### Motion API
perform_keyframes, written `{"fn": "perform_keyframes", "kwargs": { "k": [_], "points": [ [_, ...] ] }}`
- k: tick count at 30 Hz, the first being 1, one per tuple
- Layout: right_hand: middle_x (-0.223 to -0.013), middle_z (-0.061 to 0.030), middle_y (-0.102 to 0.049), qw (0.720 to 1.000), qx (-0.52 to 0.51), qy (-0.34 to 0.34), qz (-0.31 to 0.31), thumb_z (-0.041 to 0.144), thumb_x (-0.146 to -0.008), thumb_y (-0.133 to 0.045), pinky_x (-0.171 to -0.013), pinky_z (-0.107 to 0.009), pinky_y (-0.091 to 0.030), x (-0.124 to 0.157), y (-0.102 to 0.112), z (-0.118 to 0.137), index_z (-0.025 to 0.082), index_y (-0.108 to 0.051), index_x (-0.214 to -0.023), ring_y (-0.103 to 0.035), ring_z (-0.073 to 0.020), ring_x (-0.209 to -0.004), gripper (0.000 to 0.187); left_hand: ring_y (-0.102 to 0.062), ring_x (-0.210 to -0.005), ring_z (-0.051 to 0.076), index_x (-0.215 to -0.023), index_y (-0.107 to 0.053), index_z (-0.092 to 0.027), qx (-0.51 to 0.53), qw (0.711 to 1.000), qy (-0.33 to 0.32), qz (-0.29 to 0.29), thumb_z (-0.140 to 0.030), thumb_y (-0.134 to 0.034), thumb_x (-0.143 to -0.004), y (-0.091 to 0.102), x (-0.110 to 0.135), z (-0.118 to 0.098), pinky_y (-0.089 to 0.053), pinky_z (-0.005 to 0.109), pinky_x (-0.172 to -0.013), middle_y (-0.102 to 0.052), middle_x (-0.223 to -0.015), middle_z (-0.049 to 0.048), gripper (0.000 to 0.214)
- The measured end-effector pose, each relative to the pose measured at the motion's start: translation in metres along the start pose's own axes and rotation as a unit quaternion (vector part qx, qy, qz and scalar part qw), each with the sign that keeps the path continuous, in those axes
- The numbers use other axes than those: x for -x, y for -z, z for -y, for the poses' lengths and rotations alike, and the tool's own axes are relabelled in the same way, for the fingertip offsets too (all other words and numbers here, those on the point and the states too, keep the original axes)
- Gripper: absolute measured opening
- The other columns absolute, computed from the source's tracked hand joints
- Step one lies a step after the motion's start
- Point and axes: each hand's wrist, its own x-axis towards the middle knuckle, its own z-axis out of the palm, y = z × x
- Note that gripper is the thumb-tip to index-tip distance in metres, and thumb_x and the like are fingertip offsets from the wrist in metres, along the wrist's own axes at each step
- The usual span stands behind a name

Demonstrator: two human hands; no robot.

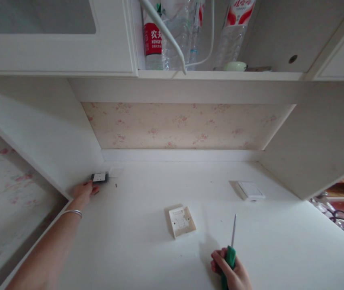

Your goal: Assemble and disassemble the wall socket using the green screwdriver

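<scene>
My right hand [231,270] is closed around the green handle of a screwdriver [230,257], its thin metal shaft pointing up and away from me. Far to the left, my left hand [84,191] reaches to the back corner of the white surface, its fingers closed at the near left edge of a small flat piece [99,177] with a dark border and pale middle. Between the hands lies a square white mounting box [182,222], open side up. Further right sits a white square switch-like box [250,190].
A shelf edge [220,75] runs overhead, with plastic bottles [153,38] on it and a white cable [172,38] hanging in front. White side panels [317,137] flank the surface. A tiny dark piece [116,185] lies near the flat piece.
</scene>
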Motion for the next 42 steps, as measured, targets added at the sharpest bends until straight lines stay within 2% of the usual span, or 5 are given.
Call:
{"fn": "perform_keyframes", "kwargs": {
  "k": [13, 19, 25, 29, 42],
  "points": [
    [-0.066, 0.0033, -0.058, 0.999, 0.03, 0.019, 0.02, 0.045, -0.061, -0.079, -0.059, -0.024, -0.044, 0.002, -0.001, 0.0, 0.021, -0.051, -0.073, -0.055, -0.0137, -0.06, 0.039, -0.057, -0.051, 0.009, -0.107, -0.056, -0.009, -0.055, 0.996, -0.029, 0.067, -0.008, -0.048, -0.083, -0.004, 0.03, -0.007, -0.052, 0.023, -0.053, -0.063, -0.081, 0.004, 0.026],
    [-0.064, 0.0038, -0.057, 0.998, 0.047, 0.025, 0.035, 0.047, -0.068, -0.074, -0.059, -0.023, -0.04, -0.002, 0.004, -0.006, 0.021, -0.048, -0.075, -0.052, -0.0125, -0.06, 0.037, -0.058, -0.054, 0.011, -0.097, -0.063, -0.016, -0.145, 0.964, -0.153, 0.164, -0.026, -0.062, -0.075, -0.016, 0.116, -0.001, -0.05, 0.023, -0.052, -0.065, -0.083, 0.0015, 0.024],
    [-0.066, 0.004, -0.056, 0.997, 0.057, 0.03, 0.05, 0.047, -0.072, -0.07, -0.061, -0.023, -0.038, -0.004, 0.007, -0.01, 0.021, -0.047, -0.078, -0.051, -0.012, -0.062, 0.036, -0.06, -0.102, 0.017, -0.114, -0.059, -0.028, -0.329, 0.664, -0.525, 0.418, -0.043, -0.053, -0.087, -0.041, 0.29, 0.026, -0.049, 0.03, -0.091, -0.057, -0.121, 0.0036, 0.032],
    [-0.068, 0.0043, -0.055, 0.997, 0.06, 0.032, 0.048, 0.046, -0.072, -0.071, -0.058, -0.022, -0.038, 0.0, 0.004, -0.006, 0.021, -0.045, -0.076, -0.049, -0.011, -0.06, 0.036, -0.062, -0.093, 0.019, -0.105, -0.061, -0.024, -0.408, 0.566, -0.584, 0.415, -0.038, -0.054, -0.088, -0.062, 0.339, 0.048, -0.053, 0.032, -0.082, -0.063, -0.106, 0.0028, 0.023],
    [-0.067, 0.0031, -0.056, 0.993, 0.107, 0.035, 0.046, 0.048, -0.071, -0.07, -0.06, -0.024, -0.039, 0.002, 0.006, -0.006, 0.021, -0.048, -0.078, -0.052, -0.0128, -0.061, 0.036, -0.063, -0.092, 0.019, -0.103, -0.063, -0.017, -0.54, 0.622, -0.52, 0.225, -0.018, -0.034, -0.093, -0.065, 0.163, -0.01, -0.05, 0.03, -0.082, -0.062, -0.112, 0.0096, 0.031]
  ]
}}
